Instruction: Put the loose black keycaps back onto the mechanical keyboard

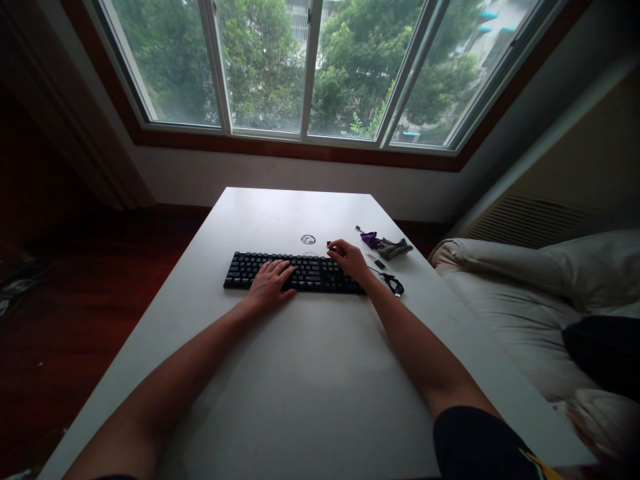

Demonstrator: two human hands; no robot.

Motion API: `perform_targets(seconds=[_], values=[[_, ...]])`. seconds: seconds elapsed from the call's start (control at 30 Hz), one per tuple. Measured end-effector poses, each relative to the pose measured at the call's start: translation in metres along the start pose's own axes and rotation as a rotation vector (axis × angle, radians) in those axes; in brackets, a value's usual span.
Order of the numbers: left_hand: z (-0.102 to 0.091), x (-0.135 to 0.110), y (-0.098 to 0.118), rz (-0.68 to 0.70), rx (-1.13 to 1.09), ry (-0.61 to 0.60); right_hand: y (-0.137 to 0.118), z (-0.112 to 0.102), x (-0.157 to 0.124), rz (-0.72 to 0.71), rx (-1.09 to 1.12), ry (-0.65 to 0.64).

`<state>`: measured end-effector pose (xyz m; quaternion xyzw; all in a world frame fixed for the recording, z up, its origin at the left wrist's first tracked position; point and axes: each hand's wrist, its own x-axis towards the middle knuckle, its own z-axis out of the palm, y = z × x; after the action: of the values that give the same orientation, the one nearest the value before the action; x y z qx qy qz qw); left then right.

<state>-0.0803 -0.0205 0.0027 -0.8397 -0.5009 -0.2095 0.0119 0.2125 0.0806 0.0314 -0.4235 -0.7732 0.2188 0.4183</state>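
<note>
A black keyboard point(310, 272) lies across the far middle of a white table point(310, 387). My left hand point(271, 283) rests flat on the keyboard's left half, fingers stretched out over the keys. My right hand point(349, 258) hovers over the keyboard's right end, fingers curled and pinched on a small dark thing point(329, 245) at the keyboard's back edge; I cannot make out what it is.
A small ring-shaped object point(308, 239) lies behind the keyboard. A black cable with a plug point(393, 283) and a small black piece point(380, 264) lie right of it, a purple and grey bundle point(386, 245) beyond. A bed with pillows point(550, 313) stands at right.
</note>
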Motion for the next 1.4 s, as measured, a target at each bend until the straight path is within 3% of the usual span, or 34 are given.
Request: perform_targets(seconds=[0.53, 0.73, 0.93, 1.4], values=[[0.001, 0.000, -0.001, -0.002, 0.022, -0.008, 0.027, -0.006, 0.002, 0.052, 0.125, 0.061], [0.002, -0.001, -0.001, -0.007, 0.013, -0.004, 0.044, -0.009, 0.005, 0.128, 0.049, 0.161], [0.002, 0.000, -0.001, -0.004, 0.014, -0.004, 0.051, -0.011, 0.004, 0.060, -0.068, 0.148], [0.002, 0.000, 0.000, -0.004, 0.008, -0.005, 0.049, -0.005, 0.002, 0.194, 0.171, 0.155]])
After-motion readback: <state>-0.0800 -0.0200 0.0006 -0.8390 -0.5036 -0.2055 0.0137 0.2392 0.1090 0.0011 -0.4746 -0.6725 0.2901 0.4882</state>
